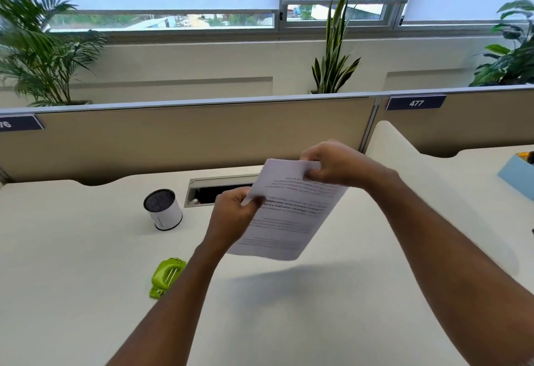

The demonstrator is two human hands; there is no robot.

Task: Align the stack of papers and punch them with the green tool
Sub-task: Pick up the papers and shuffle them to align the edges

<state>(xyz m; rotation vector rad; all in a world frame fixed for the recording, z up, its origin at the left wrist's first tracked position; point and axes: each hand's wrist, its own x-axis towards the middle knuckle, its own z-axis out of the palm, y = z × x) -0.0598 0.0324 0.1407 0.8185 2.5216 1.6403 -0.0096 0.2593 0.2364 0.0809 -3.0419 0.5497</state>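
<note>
The left hand (235,212) pinched the paper stack (289,212) at its 9 o'clock edge; the right hand (332,164) gripped its 1 o'clock corner. The stack hung tilted above the desk (72,250). The green punch (167,277) lay on the desk at the stack's 8 o'clock, apart from it.

a white desk (86,293) runs up to a beige partition (187,134). on it, near the left, a green punch (167,277) lies flat. farther back stands a white cup (163,209) with a dark mesh top, just beside a grey cable hatch (202,189) set into the surface. a blue box (517,172) sits at the far right edge.
</note>
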